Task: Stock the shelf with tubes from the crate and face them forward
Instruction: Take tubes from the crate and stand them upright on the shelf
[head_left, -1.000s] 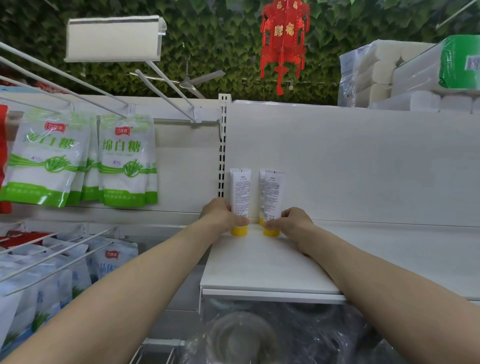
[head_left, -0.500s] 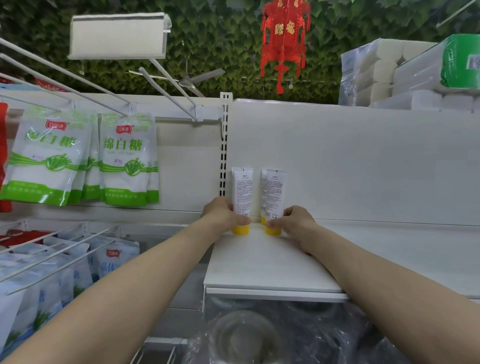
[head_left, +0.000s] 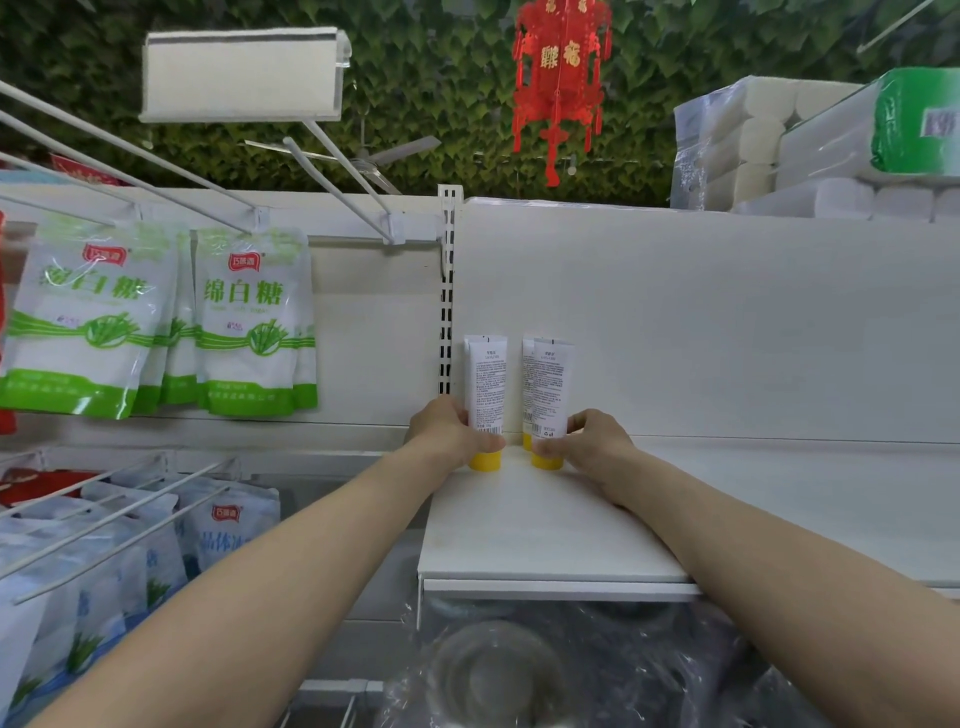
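The left hand (head_left: 447, 434) clasps the lower end of the left tube (head_left: 485, 384), and its fingers cover the part just above the yellow cap (head_left: 484, 461). The right hand (head_left: 592, 441) pinches the right tube (head_left: 553, 387) the same way. Both tubes stand cap-down on the shelf (head_left: 519, 530), close to the back panel (head_left: 727, 322). Their small print faces the camera but is too fine to read. Just behind the right grip, a rear tube (head_left: 527, 364) is mostly hidden. Whether another stands behind the left grip I cannot tell. Below the grips, something under clear plastic wrap (head_left: 519, 670) is hard to make out. Compared with half a second ago, hands and tubes sit in the same places. Three tubes show plainly, and two hands.
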